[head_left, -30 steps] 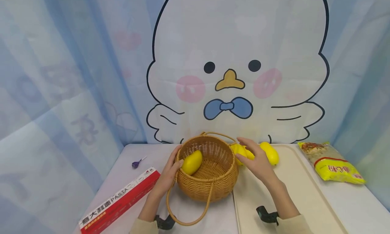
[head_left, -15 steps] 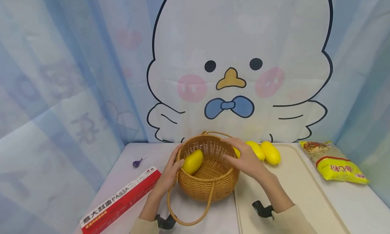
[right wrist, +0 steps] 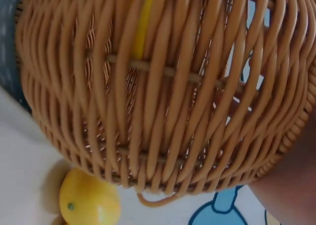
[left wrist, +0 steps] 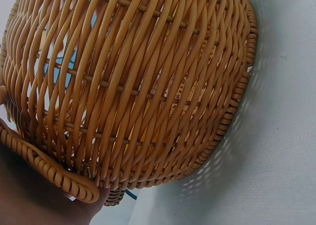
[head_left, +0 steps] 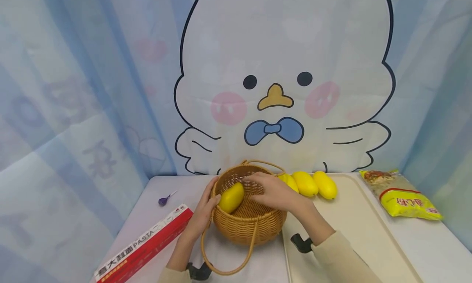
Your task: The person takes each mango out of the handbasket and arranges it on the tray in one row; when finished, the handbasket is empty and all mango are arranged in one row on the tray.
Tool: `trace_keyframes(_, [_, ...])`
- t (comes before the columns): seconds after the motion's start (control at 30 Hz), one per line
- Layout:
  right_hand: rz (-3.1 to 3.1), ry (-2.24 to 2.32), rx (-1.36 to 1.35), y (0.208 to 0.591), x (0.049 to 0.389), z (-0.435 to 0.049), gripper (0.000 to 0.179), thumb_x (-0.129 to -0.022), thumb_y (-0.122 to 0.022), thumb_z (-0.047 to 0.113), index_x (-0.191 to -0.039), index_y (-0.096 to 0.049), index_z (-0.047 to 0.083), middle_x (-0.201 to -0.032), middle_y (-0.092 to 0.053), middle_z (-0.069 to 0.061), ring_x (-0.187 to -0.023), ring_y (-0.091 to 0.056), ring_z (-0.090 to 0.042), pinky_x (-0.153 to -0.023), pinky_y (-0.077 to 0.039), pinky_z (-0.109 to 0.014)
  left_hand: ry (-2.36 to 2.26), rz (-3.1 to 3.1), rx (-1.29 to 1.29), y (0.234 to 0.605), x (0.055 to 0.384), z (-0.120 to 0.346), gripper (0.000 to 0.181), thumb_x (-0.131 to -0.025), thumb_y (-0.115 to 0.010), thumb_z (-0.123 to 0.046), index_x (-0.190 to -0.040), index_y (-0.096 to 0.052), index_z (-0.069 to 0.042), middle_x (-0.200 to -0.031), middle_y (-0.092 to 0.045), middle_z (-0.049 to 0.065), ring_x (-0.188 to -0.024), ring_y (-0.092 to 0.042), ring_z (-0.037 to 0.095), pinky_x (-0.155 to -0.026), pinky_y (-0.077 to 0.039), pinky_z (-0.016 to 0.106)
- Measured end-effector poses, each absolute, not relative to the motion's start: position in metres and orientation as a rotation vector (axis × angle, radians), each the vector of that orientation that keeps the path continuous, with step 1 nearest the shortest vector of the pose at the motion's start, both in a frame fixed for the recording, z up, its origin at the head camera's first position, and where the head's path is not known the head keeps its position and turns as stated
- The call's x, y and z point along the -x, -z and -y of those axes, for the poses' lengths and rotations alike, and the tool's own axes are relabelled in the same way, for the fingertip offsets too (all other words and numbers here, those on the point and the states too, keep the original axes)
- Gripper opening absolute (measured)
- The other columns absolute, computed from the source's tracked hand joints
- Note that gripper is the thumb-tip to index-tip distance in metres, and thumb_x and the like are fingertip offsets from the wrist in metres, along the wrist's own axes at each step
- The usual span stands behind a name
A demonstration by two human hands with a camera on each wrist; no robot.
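A round wicker basket [head_left: 248, 229] stands on the table, its front handle folded down. My left hand [head_left: 200, 216] grips its left rim, thumb over the edge; the left wrist view shows the woven side [left wrist: 133, 81] close up. Inside, against the left wall, leans one yellow mango [head_left: 231, 198]. My right hand [head_left: 274, 191] reaches over the right rim into the basket, thumb and fingers spread, fingertips a little right of the mango and holding nothing. Several more mangoes [head_left: 305, 184] lie in a row behind the basket's right side; one yellow fruit [right wrist: 89, 198] shows beneath it in the right wrist view.
A beige tray [head_left: 354, 238] lies to the right, under the row of mangoes. Beyond it is a yellow bag of pasta [head_left: 402, 196]. A red and white pasta box [head_left: 145, 244] and a purple lollipop [head_left: 164, 200] lie on the left. A printed curtain [head_left: 280, 152] hangs behind.
My right hand has moved left from beside the mangoes on the tray, over the right rim and into the basket. My left hand has stayed on the left rim.
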State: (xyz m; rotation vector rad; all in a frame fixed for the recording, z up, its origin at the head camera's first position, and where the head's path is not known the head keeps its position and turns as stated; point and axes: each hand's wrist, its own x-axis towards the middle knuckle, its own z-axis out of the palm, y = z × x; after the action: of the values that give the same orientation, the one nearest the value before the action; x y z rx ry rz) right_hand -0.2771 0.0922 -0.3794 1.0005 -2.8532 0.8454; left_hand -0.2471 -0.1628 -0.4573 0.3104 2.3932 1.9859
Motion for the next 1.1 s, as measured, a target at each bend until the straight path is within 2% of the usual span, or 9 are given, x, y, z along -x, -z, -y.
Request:
trace_keyframes(0.4, [3.000, -0.707, -1.096, 0.384, 0.299, -0.067, 0.054, -0.089, -0.073, 0.022, -0.141, -0.057, 0.019, -0.146, -0.055, -0.001, -0.143, -0.043, -0.028, -0.117, -0.038, -0.051, -1.980, -2.395, -0.308, 0.460, 0.246, 0.164, 0.057, -0.105, -0.040, -0.035, -0.157, -0.018, -0.041, -0.166, -0.017, -0.011, -0.154, -0.018, 0.031, -0.121, -0.020, 0.063])
trace_keyframes(0.77, [3.054, -0.702, -1.119, 0.394, 0.310, -0.056, 0.057, -0.089, -0.071, 0.019, -0.144, -0.053, 0.015, -0.150, -0.051, -0.007, -0.143, -0.042, -0.031, -0.118, -0.036, -0.051, -1.977, -2.387, -0.329, 0.459, 0.247, 0.161, 0.056, -0.105, -0.041, -0.036, -0.156, -0.018, -0.045, -0.166, -0.016, -0.010, -0.155, -0.017, 0.031, -0.121, -0.021, 0.062])
trace_keyframes(0.93, [3.063, -0.668, -1.165, 0.397, 0.311, -0.053, 0.067, -0.090, -0.070, 0.014, -0.151, -0.043, 0.022, -0.159, -0.039, -0.007, -0.144, -0.041, -0.030, -0.117, -0.039, -0.050, -1.981, -2.392, -0.313, 0.458, 0.247, 0.162, 0.057, -0.105, -0.042, -0.036, -0.156, -0.017, -0.043, -0.166, -0.016, -0.010, -0.155, -0.017, 0.031, -0.122, -0.020, 0.062])
trace_keyframes(1.1, [3.106, -0.595, -1.283, 0.398, 0.309, -0.048, 0.075, -0.089, -0.070, 0.008, -0.154, -0.037, 0.026, -0.164, -0.028, -0.006, -0.150, -0.031, -0.030, -0.120, -0.033, -0.052, -1.978, -2.396, -0.307, 0.457, 0.247, 0.164, 0.057, -0.105, -0.042, -0.036, -0.155, -0.018, -0.045, -0.166, -0.016, -0.009, -0.154, -0.018, 0.032, -0.121, -0.022, 0.061])
